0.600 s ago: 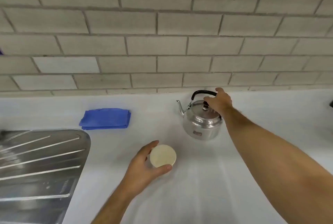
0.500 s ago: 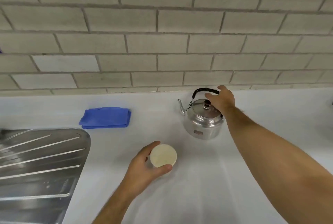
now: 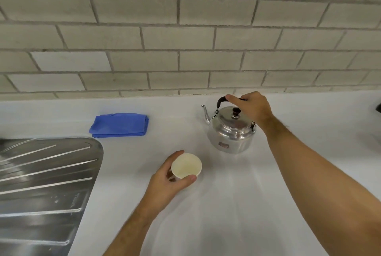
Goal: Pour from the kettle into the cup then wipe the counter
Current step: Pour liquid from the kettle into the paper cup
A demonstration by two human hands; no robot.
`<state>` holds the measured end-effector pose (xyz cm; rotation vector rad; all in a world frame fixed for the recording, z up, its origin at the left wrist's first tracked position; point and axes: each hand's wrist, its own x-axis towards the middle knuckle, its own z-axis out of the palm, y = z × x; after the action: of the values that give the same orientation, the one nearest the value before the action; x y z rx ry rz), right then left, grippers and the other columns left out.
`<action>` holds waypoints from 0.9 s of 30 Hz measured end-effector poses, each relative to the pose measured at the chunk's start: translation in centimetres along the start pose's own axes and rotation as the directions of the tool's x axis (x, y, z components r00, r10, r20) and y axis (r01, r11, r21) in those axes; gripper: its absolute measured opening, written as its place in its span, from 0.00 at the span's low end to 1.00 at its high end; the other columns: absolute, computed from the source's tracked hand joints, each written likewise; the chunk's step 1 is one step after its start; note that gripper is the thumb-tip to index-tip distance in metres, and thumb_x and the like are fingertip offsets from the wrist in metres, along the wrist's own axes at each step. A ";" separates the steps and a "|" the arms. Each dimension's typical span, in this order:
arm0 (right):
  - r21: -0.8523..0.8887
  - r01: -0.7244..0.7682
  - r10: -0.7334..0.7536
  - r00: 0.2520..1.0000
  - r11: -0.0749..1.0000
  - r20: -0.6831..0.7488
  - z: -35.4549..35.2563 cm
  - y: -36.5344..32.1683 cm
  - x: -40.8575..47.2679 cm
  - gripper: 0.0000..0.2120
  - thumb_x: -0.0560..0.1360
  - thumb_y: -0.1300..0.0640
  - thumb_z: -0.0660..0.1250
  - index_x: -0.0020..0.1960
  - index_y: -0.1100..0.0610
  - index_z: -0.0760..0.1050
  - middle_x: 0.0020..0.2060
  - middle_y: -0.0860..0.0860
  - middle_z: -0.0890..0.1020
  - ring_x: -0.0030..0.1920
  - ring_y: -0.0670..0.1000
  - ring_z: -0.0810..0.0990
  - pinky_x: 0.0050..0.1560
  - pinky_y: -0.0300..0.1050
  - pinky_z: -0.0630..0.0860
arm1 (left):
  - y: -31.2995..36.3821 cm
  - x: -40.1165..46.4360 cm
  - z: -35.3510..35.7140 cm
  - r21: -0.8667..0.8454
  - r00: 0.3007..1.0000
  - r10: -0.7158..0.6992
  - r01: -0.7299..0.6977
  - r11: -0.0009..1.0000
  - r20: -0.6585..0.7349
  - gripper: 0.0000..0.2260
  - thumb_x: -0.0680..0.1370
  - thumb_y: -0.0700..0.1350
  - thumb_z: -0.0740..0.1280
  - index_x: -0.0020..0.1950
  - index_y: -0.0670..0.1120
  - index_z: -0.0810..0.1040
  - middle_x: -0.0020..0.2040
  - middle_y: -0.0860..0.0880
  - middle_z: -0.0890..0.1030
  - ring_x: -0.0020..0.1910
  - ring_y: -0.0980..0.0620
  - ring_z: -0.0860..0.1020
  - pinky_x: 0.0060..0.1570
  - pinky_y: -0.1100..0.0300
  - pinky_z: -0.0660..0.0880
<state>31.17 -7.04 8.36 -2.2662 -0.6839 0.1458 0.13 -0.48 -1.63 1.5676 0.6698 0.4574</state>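
A shiny metal kettle [image 3: 231,134] with a black handle and a dark lid knob stands upright on the white counter [image 3: 237,204], spout pointing left. My right hand [image 3: 252,107] is wrapped over the top of its handle. In front and to the left, a small cream cup [image 3: 186,166] sits on the counter, looking empty. My left hand [image 3: 167,187] grips the cup from its left and near side, thumb on the front rim. A folded blue cloth [image 3: 120,125] lies further left near the wall.
A stainless steel drainboard [image 3: 41,183] fills the left side, its curved edge close to my left forearm. A grey brick wall [image 3: 185,39] rises behind the counter. A dark object [image 3: 378,107] peeks in at the far right edge.
My right hand has shifted from above the kettle's lid up and back onto the handle and closed around it. The left hand and cup hold still.
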 end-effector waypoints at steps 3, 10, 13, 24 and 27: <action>0.022 -0.022 0.022 1.000 1.000 0.003 -0.6 -0.2 -1.1 0.36 0.58 0.28 0.70 0.19 0.55 0.55 0.17 0.46 0.57 0.21 0.49 0.57 0.30 0.45 0.57 | 0.0 0.0 0.0 -0.027 1.000 -0.007 0.007 1.000 0.007 0.28 0.67 0.48 0.79 0.63 0.64 0.75 0.57 0.58 0.81 0.55 0.59 0.80 0.49 0.66 0.78; 0.088 0.055 -0.063 0.993 0.995 0.098 -3.3 -1.0 -5.0 0.38 0.56 0.29 0.75 0.22 0.53 0.53 0.19 0.45 0.54 0.23 0.48 0.54 0.35 0.46 0.57 | -0.4 0.0 0.0 -0.034 1.000 -0.012 0.013 0.999 0.026 0.30 0.66 0.51 0.79 0.64 0.66 0.73 0.58 0.58 0.81 0.56 0.59 0.79 0.53 0.64 0.77; 0.049 0.133 -0.138 0.982 0.990 0.132 -5.1 -2.6 -6.7 0.38 0.56 0.28 0.75 0.23 0.53 0.53 0.20 0.46 0.54 0.23 0.48 0.54 0.35 0.45 0.57 | -0.5 0.0 0.0 -0.032 1.000 -0.014 0.015 0.999 0.027 0.30 0.66 0.52 0.79 0.64 0.67 0.72 0.57 0.59 0.80 0.56 0.59 0.79 0.54 0.62 0.78; -0.169 0.261 -0.213 0.942 0.950 0.260 -7.4 -5.5 -11.0 0.37 0.57 0.30 0.74 0.24 0.55 0.55 0.21 0.48 0.57 0.27 0.50 0.57 0.34 0.47 0.55 | -0.2 -0.2 -0.1 -0.016 0.999 -0.027 0.027 0.999 0.039 0.30 0.65 0.55 0.78 0.64 0.68 0.71 0.57 0.59 0.80 0.56 0.58 0.78 0.50 0.62 0.78; -0.236 0.312 -0.241 0.927 0.920 0.286 -7.2 -5.9 -11.6 0.36 0.58 0.29 0.73 0.25 0.55 0.54 0.21 0.48 0.56 0.26 0.50 0.56 0.32 0.46 0.54 | -0.1 -0.1 -0.1 -0.011 0.999 -0.029 0.030 1.000 0.044 0.30 0.65 0.55 0.78 0.64 0.67 0.71 0.57 0.59 0.80 0.56 0.58 0.78 0.50 0.63 0.77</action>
<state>20.95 -14.24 16.44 -2.4060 -1.2241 0.2128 -0.01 -0.49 -1.72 1.5508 0.6549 0.4032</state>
